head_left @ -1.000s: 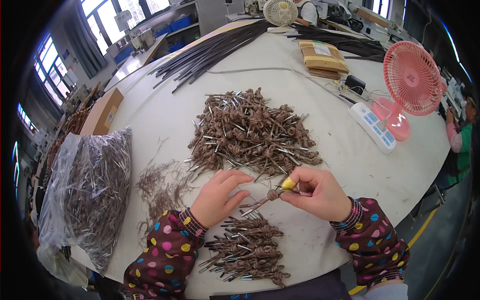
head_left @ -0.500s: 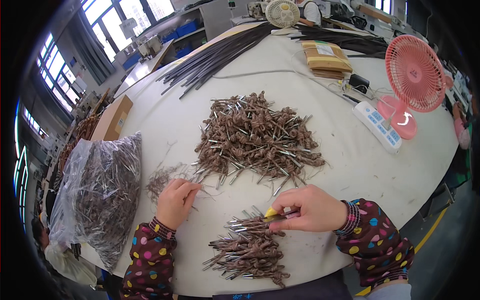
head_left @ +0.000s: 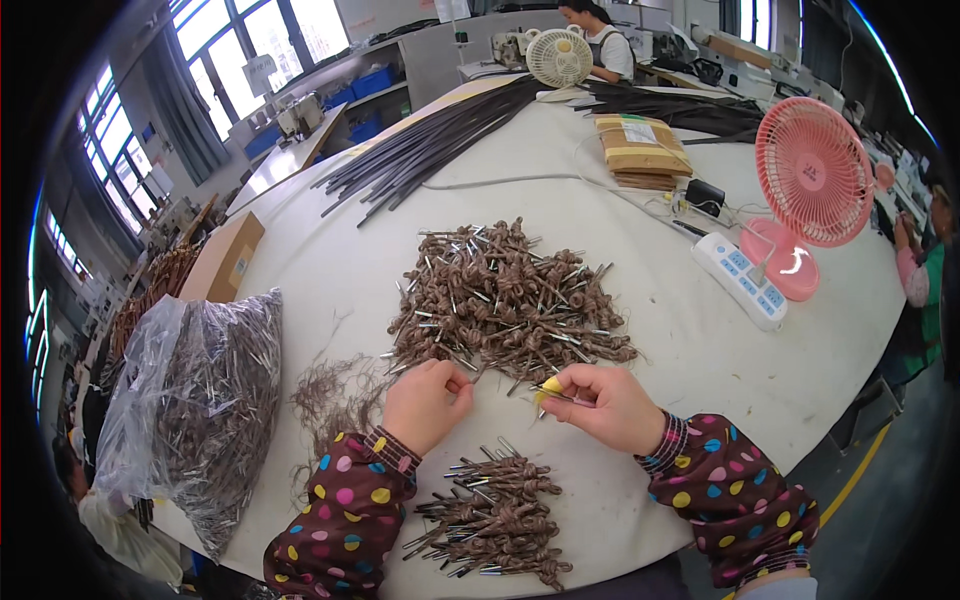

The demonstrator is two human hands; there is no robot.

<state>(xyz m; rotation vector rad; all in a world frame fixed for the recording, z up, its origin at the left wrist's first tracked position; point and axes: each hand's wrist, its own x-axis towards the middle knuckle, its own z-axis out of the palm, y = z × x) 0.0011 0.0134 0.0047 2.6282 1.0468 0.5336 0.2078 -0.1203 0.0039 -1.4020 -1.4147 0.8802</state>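
Note:
A large heap of brown knotted cords with silvery metal tips [head_left: 510,300] lies in the middle of the table. At its near edge, my left hand [head_left: 428,405] is closed in a pinch; what its fingertips hold is too small to make out. My right hand [head_left: 615,410] grips a small slim metal tool [head_left: 552,391], with something yellow at the fingertips; its exact kind is unclear. Between my forearms lies a smaller, stacked pile of the same knotted cords [head_left: 505,520], most tips pointing left. Loose brown thread scraps [head_left: 335,405] are scattered beside my left hand.
A clear plastic bag full of metal-tipped cords [head_left: 215,400] stands at left, before a cardboard box [head_left: 225,258]. Right are a pink fan [head_left: 815,172] and white power strip [head_left: 738,280]. Dark strips [head_left: 430,140] and brown packets [head_left: 640,150] lie at the back, where a person sits.
My right hand has lifted from the smaller pile and moved forward with the tool. My left hand has moved right, toward it, along the large heap's near edge. The view has tilted up slightly.

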